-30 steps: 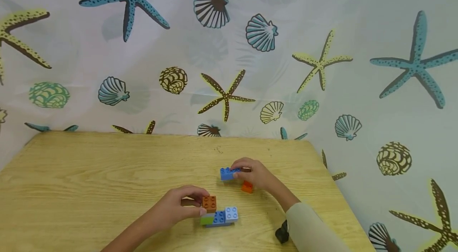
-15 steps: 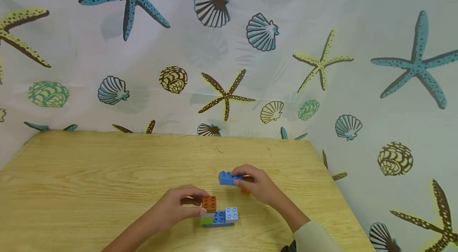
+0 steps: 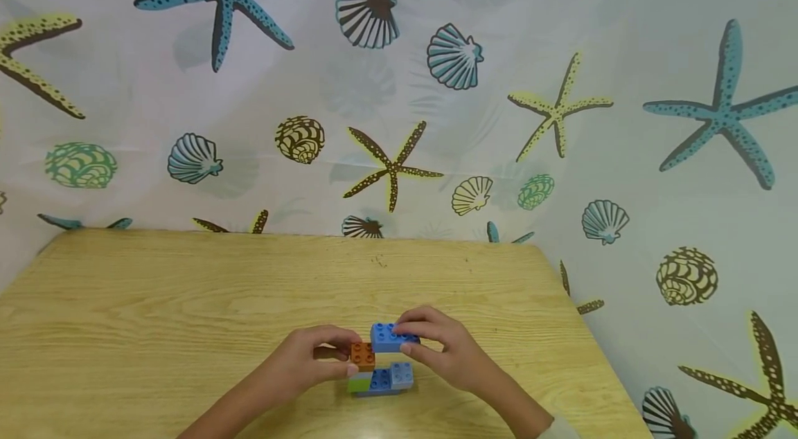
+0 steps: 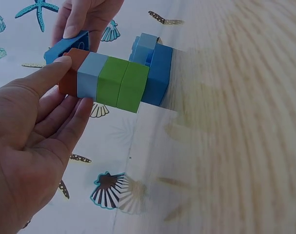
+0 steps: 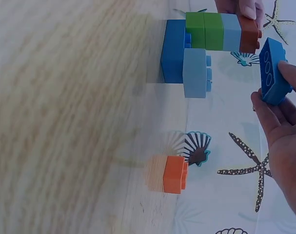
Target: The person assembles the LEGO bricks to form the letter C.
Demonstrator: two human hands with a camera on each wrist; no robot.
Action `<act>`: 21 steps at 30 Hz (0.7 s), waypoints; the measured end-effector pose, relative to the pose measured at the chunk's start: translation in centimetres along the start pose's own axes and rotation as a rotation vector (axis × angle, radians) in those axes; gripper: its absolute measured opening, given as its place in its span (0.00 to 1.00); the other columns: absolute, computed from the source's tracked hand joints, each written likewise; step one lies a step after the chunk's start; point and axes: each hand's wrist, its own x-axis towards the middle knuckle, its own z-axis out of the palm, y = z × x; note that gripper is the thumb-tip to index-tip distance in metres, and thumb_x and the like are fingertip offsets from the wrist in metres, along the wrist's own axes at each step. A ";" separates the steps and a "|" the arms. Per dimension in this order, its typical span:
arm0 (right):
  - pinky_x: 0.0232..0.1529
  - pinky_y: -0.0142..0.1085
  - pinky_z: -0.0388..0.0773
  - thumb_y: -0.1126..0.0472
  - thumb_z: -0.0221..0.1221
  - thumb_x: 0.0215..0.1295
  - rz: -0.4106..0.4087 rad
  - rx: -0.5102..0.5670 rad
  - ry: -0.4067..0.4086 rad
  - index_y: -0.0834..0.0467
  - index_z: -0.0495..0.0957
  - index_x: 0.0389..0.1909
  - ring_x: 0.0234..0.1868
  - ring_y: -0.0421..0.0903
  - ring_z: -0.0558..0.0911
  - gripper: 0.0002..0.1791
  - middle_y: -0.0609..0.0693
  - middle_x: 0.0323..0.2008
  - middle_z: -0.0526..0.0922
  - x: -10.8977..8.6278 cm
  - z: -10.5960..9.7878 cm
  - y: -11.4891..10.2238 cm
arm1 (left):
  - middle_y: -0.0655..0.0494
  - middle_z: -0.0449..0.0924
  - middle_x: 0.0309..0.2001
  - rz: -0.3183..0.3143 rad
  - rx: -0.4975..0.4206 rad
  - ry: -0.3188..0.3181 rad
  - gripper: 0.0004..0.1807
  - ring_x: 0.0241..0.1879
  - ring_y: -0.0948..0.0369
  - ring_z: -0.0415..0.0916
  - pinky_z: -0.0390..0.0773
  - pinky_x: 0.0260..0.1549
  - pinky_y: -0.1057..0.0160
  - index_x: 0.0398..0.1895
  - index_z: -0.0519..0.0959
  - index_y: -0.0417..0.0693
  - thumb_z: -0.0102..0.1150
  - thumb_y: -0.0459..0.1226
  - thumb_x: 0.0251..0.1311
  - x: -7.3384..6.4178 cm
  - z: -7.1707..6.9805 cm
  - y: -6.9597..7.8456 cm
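A blue building brick (image 3: 388, 336), eight-studded, is pinched between the thumb and fingers of my right hand (image 3: 454, 356), level with the top of a brick tower and apart from the table. My left hand (image 3: 312, 357) grips the brown brick (image 3: 362, 356) that tops this tower. Below the brown one come a light blue brick (image 4: 92, 77) and two green bricks (image 4: 122, 84). They stand on one end of a long blue base brick (image 5: 172, 52). Another light blue brick (image 3: 402, 374) sits at the base's other end. In the left wrist view the held blue brick reaches beside the brown one.
A loose orange brick (image 5: 173, 174) stands on the wooden table (image 3: 187, 293), seen in the right wrist view; the right hand hides it from the head view. A curtain (image 3: 399, 79) printed with shells and starfish hangs behind the table.
My right hand has brought the blue brick from beside the orange brick toward me and left, to the tower's top. The left hand keeps its hold on the brown brick.
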 end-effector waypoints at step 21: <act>0.50 0.35 0.82 0.66 0.62 0.70 -0.078 -0.035 -0.026 0.58 0.84 0.55 0.55 0.49 0.79 0.14 0.53 0.55 0.79 -0.2 0.4 -1.0 | 0.51 0.83 0.50 -0.030 -0.033 0.024 0.26 0.50 0.56 0.80 0.83 0.50 0.64 0.54 0.80 0.42 0.72 0.47 0.58 -0.1 0.2 0.3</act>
